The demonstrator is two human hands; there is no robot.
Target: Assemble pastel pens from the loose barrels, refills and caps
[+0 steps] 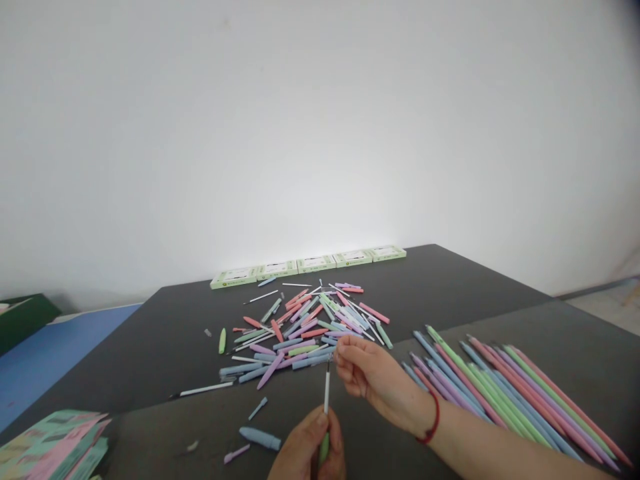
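Observation:
My left hand [310, 443] is closed round a green pen barrel [325, 448] at the bottom middle. A white ink refill [327, 393] with a dark tip stands up out of it. Just right of that tip, my right hand [367, 373] has thumb and fingers pinched together. A small clear piece [331, 358] shows at its fingertips, over the refill's tip; its exact shape is too small to tell. Left of my hands lie a blue pen part [260, 438], a small purple piece [237, 454] and a small blue piece [258, 407].
A loose pile of pastel pen parts [300, 330] and white refills spreads over the dark table [165, 347]. Long pastel pens [515, 400] lie in a row at right. Flat boxes [316, 264] line the back edge. Printed cards [55, 443] are stacked at lower left.

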